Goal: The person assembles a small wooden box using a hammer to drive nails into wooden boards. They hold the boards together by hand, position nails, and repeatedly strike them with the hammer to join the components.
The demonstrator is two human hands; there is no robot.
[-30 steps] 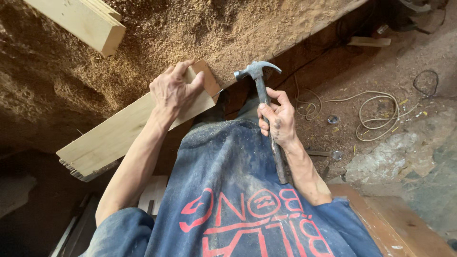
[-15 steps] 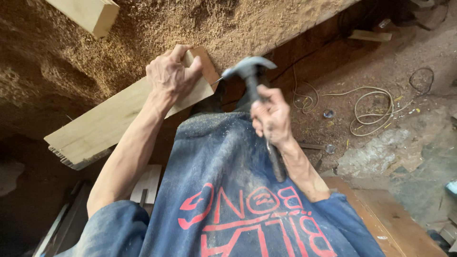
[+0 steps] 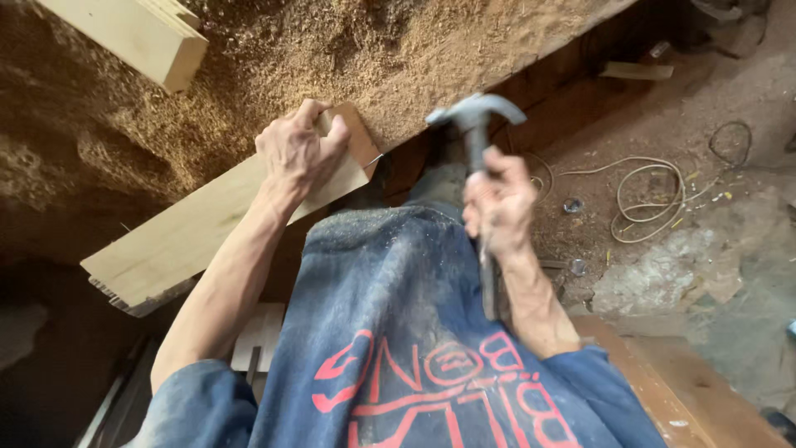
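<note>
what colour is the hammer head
Grey metal: the hammer head in the right hand, seen in the head view.

Your plank [image 3: 207, 224] is pale yellow wood; sawdust [image 3: 332, 50] around it is tan-brown. Hammer [image 3: 477, 112] has a dull grey head, dark handle. Your shirt [image 3: 398, 332] is dusty blue with red lettering.
</note>
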